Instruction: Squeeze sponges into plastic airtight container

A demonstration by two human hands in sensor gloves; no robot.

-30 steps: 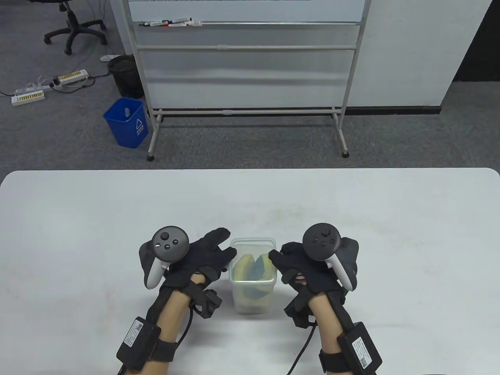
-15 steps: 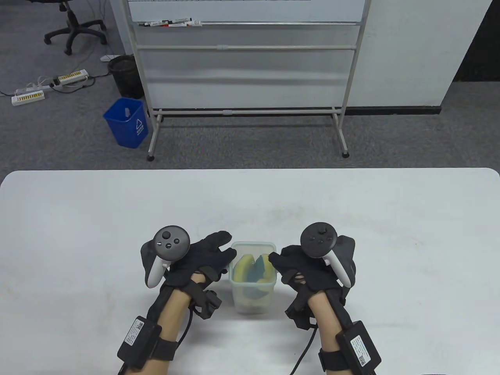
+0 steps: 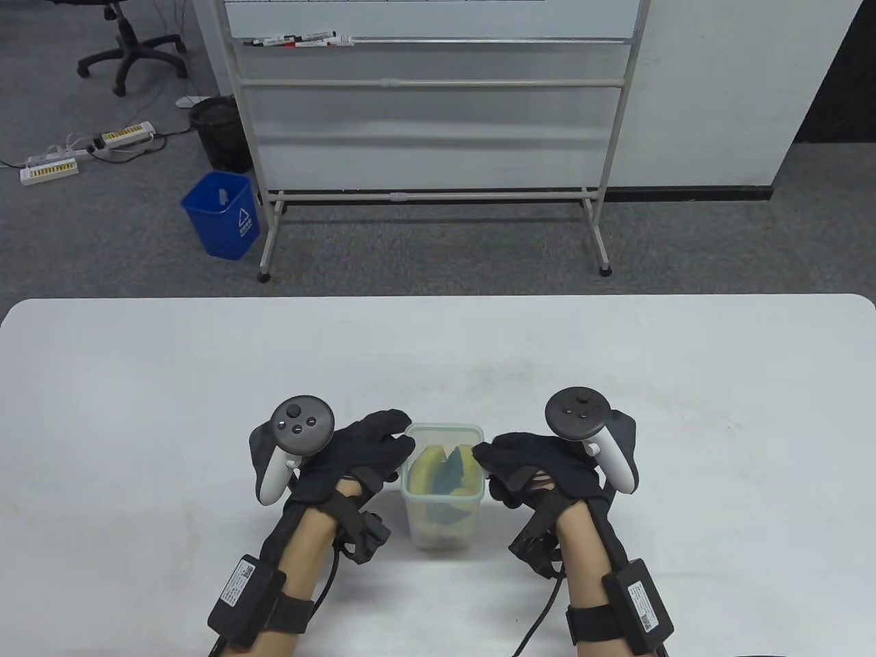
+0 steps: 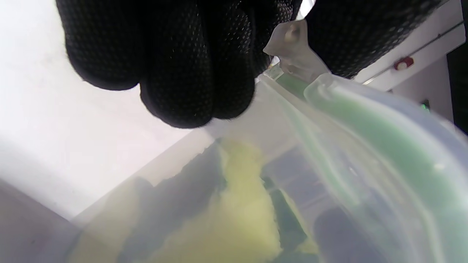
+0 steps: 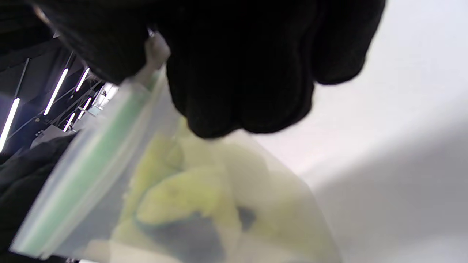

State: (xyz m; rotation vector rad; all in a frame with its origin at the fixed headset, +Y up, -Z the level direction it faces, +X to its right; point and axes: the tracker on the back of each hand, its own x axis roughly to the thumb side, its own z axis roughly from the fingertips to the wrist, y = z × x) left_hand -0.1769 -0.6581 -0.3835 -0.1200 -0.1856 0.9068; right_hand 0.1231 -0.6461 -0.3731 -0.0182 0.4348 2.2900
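A clear plastic container (image 3: 443, 523) stands near the table's front edge with yellow and dark green sponges (image 3: 438, 472) packed inside. Its clear lid with a green seal (image 4: 384, 135) sits on top. My left hand (image 3: 391, 445) presses against the container's left side. In the left wrist view its fingers (image 4: 190, 73) and thumb hold the lid's clasp (image 4: 292, 47). My right hand (image 3: 491, 455) is against the right side. In the right wrist view its fingers (image 5: 248, 73) hold the clasp (image 5: 155, 54) there. The sponges also show through the wall (image 5: 182, 197).
The white table (image 3: 616, 383) stretches wide around the container. Beyond its far edge stand a whiteboard frame (image 3: 431, 198) and a blue bin (image 3: 222, 215) on the grey floor.
My right hand has rolled outward, its tracker moving right. My left hand's fingers have curled a little closer to the container's rim. The container has stayed in place.
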